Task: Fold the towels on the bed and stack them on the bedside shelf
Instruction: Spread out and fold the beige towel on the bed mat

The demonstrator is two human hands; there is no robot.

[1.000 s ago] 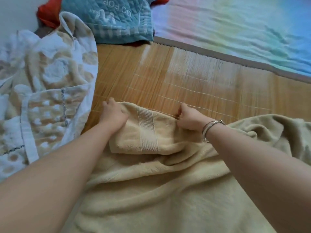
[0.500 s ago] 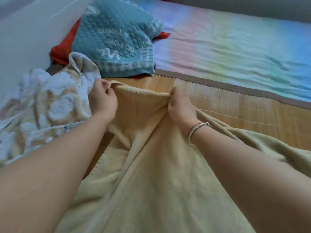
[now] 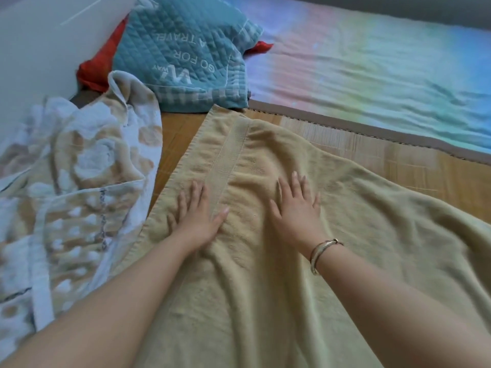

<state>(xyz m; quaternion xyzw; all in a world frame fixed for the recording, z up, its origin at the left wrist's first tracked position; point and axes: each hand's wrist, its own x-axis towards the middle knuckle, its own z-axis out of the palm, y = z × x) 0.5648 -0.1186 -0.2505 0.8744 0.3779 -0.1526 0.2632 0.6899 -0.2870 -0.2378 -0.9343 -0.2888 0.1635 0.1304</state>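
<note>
Both hands are down flat on the beige towel (image 3: 305, 261), which lies spread across the bamboo mat (image 3: 398, 160) on the bed, its woven border band running away toward the far end. The left hand (image 3: 195, 216) presses palm-down, fingers spread, just left of that band near the towel's left edge. The right hand (image 3: 296, 208) lies open the same way a little to the right, fingers fanned and pointing to the far side; neither hand grips anything. A metal bracelet (image 3: 322, 252) circles the right wrist. The towel is rumpled, with long folds running down the near middle between the two forearms and looser ripples out to the right.

Off to the left sits a second towel (image 3: 79, 181), white and tan with a blotchy pattern, bunched in a heap and touching the beige one's left edge. At the far left, a teal quilted cloth (image 3: 186, 49) with white lettering lies over something red (image 3: 98, 70), its near hem just meeting the beige towel's far corner. Beyond the mat, a pastel rainbow sheet (image 3: 372, 62) covers the far right of the bed.
</note>
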